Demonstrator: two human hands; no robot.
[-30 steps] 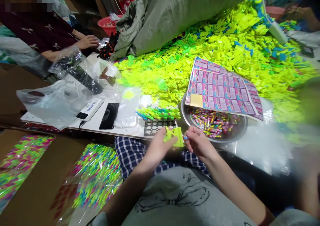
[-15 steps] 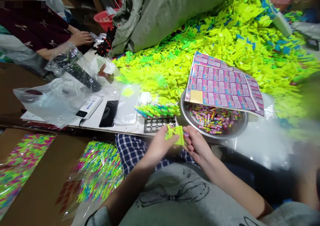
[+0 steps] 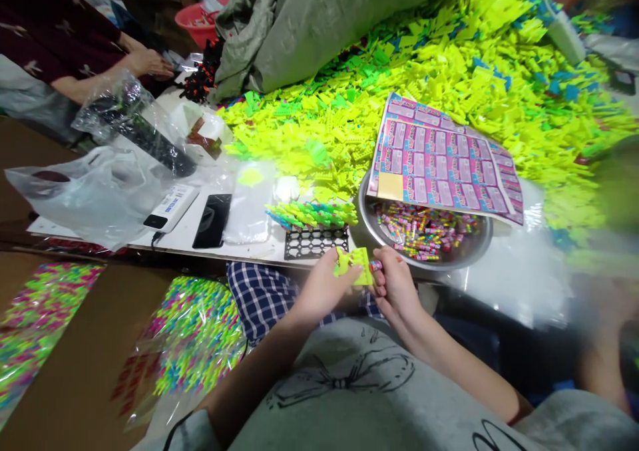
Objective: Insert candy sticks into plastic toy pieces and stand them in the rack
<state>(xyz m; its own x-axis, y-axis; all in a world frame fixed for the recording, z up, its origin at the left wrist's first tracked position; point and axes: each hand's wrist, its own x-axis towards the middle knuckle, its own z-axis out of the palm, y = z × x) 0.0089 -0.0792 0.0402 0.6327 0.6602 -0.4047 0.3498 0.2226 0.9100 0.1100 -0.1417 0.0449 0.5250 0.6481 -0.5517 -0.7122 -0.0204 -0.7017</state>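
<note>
My left hand (image 3: 319, 286) is closed on a flat, neon-yellow plastic piece (image 3: 365, 275), with the thumb lying across it. What else may be under those fingers is hidden. Just to its right, my right hand (image 3: 401, 287) pinches a small candy roll (image 3: 375, 265) in a pink and purple wrapper. The roll's end is close beside the yellow piece; I cannot tell whether they touch. Both hands are over my lap at the table's front edge. Beyond my right hand stands a steel bowl (image 3: 486, 246) of similar rolls (image 3: 424, 235), partly covered by a printed label sheet (image 3: 444, 161).
Behind lies a large heap of yellow plastic pieces (image 3: 424, 72). Assembled pieces (image 3: 314, 215) stand in rows at a black perforated rack (image 3: 314, 243). A phone (image 3: 212, 221), a white device (image 3: 172, 208) and plastic bags (image 3: 100, 195) lie left. A co-worker's hands (image 3: 150, 63) are far left.
The view has shifted slightly, so the table items appear a little further left and up. My right hand and the candy roll sit slightly further from the yellow piece. Both grips are the same.
</note>
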